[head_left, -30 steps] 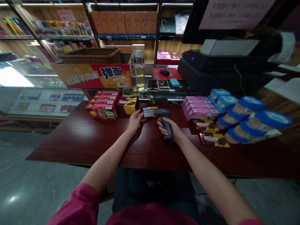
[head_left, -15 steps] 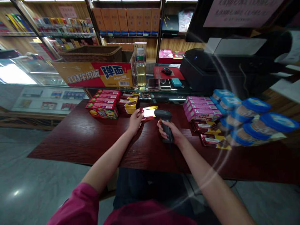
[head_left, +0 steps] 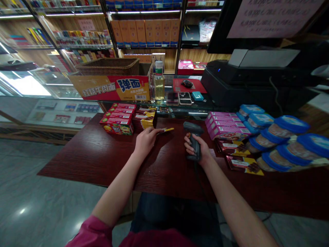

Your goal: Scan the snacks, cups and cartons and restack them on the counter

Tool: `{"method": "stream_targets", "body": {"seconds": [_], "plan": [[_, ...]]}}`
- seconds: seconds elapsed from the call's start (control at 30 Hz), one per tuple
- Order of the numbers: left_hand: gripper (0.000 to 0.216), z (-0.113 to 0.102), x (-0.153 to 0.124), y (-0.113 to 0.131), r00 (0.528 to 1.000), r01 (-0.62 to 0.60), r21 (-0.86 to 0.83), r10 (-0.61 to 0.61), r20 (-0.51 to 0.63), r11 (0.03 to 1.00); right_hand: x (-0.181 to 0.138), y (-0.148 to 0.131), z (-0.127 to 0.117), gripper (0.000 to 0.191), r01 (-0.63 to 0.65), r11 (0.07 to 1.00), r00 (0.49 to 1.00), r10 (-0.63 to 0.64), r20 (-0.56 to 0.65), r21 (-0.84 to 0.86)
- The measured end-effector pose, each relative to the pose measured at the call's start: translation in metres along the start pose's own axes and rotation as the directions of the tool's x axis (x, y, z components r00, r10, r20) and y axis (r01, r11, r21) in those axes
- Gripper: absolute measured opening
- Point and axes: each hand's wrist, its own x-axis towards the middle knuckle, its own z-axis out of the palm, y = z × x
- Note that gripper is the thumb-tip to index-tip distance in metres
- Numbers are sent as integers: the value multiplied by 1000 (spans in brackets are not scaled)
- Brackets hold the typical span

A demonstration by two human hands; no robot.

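My left hand (head_left: 146, 141) pinches a flat chocolate bar pack (head_left: 166, 130), now seen nearly edge-on, with its yellow end pointing right. Closed around the handle of a black barcode scanner (head_left: 194, 137) is my right hand (head_left: 202, 149); the scanner's head points left and stands apart from the pack. Just behind my left hand, similar yellow and brown chocolate packs (head_left: 145, 118) stand in a row beside stacked red boxes (head_left: 118, 118). Two more chocolate packs, a rear one (head_left: 232, 146) and a front one (head_left: 244, 165), lie right of my right hand.
Pink boxes (head_left: 226, 127) and blue-lidded tubs (head_left: 290, 125) crowd the right of the dark wooden table (head_left: 102, 157). Beyond it, a glass counter carries a noodle carton (head_left: 108, 87), a bottle (head_left: 159, 84), phones (head_left: 185, 98) and a black machine (head_left: 246, 82). The scanner's cable hangs over the front edge.
The chocolate pack has turned from showing its lit, pale label to nearly edge-on. My right hand has drawn the scanner right, away from the pack. The scanner's light on the label is gone.
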Motion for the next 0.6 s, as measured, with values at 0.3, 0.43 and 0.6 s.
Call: {"method": "stream_targets", "body": {"seconds": [0.3, 0.43, 0.6], "plan": [[33, -39, 25, -33, 951, 3, 181, 53, -304, 984, 5, 3, -3, 15, -24, 1000, 999, 24, -39, 13], [33, -44, 39, -47, 964, 15, 232, 48, -263, 972, 6, 4, -2, 19, -41, 999, 999, 41, -31, 2], [36, -44, 56, -55, 951, 98, 231, -23, -308, 968, 6, 3, -3, 20, -42, 999, 999, 42, -32, 4]]}}
